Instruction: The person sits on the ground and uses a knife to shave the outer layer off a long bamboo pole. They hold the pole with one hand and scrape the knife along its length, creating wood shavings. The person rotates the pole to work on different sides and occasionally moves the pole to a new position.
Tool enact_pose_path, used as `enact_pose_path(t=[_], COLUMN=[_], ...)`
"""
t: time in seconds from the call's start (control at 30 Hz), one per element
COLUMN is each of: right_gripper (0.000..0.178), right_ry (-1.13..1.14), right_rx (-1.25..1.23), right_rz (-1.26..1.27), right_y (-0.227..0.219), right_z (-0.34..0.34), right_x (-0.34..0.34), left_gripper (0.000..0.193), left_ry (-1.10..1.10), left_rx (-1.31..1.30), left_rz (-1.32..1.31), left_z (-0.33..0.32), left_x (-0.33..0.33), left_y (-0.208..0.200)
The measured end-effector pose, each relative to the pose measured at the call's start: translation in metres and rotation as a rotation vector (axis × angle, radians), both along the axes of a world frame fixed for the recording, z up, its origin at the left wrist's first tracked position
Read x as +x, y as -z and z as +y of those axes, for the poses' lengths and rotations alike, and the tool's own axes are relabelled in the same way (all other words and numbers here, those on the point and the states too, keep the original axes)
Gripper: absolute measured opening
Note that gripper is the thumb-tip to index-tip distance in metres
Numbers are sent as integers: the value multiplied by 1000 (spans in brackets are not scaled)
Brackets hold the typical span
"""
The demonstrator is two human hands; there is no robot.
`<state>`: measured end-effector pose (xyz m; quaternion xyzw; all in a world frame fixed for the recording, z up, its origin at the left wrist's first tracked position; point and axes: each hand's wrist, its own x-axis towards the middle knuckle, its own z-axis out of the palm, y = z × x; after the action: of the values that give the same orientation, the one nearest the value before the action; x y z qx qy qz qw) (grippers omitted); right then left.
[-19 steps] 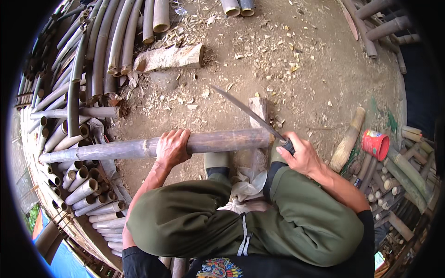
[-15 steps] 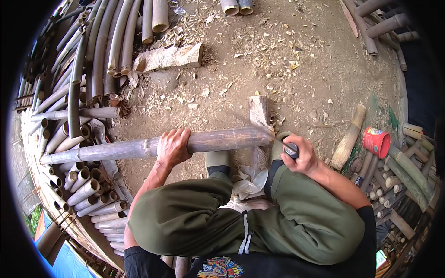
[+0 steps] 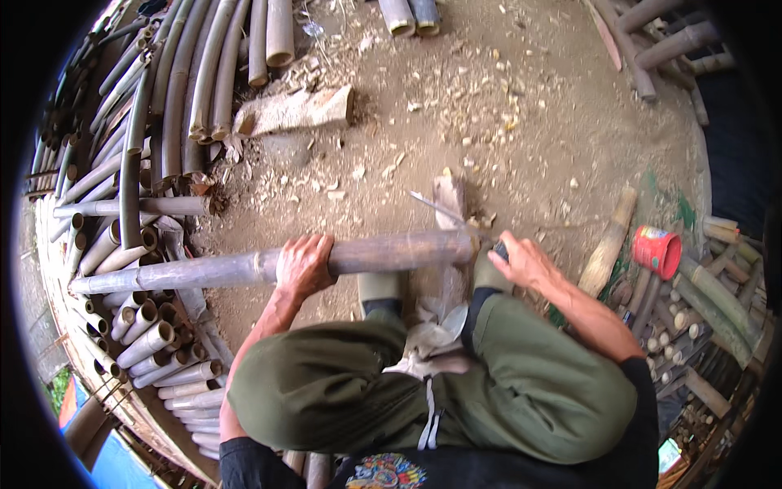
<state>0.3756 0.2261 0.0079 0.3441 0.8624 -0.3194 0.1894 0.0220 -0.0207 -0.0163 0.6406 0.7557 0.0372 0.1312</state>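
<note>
A long brown bamboo pole (image 3: pixel 383 254) lies crosswise in front of my knees. My left hand (image 3: pixel 305 265) is closed over its middle, beside a node. The pole's right end rests over a short wooden block (image 3: pixel 450 196) standing out from between my feet. My right hand (image 3: pixel 521 261), just beyond that end, is wrapped round the dark handle of a tool with a long, thin blade (image 3: pixel 436 205). The blade slants up and left across the far side of the pole's end; its exact kind is hard to tell.
Stacks of bamboo poles (image 3: pixel 175 98) fill the left side. A rough log (image 3: pixel 297 112) lies ahead among pale chips. To the right are a split wood piece (image 3: pixel 609 244), a red bucket (image 3: pixel 656 253) and heaped bamboo offcuts (image 3: pixel 717 306). Crumpled plastic (image 3: pixel 440 330) lies between my legs.
My right hand has turned and shifted slightly, so the blade now shows more plainly, slanting past the pole's end. The left hand keeps its hold and the pole stays nearly in place.
</note>
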Motion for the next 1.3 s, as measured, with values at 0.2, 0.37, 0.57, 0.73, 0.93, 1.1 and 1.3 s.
enact_pose_path(t=[0.2,0.37,0.57,0.73,0.93,1.1,1.3], right_gripper=[37,34,38,41,43,43,38], right_ry=[61,53,71,-63,111,84,42], right_rx=[-53,28,-40,118,-120,-82,-74], right_rz=[667,-35,606,281,469,250,56], right_y=[-67,30,-48,13,-48,4,1], right_z=[-21,6,-13,-7,-15,-5,0], right_x=[-32,20,-30,15,-22,3,11], left_gripper=[35,37,52,49,49,47,63], left_ry=[-19,14,11,32,13,16,-36], left_rx=[-8,1,128,196,210,213,-133], left_rz=[17,16,146,200,204,239,99], left_z=[-2,3,-12,-14,-15,-13,5], left_x=[3,7,8,16,12,16,20], left_y=[-5,-8,8,14,11,11,-19])
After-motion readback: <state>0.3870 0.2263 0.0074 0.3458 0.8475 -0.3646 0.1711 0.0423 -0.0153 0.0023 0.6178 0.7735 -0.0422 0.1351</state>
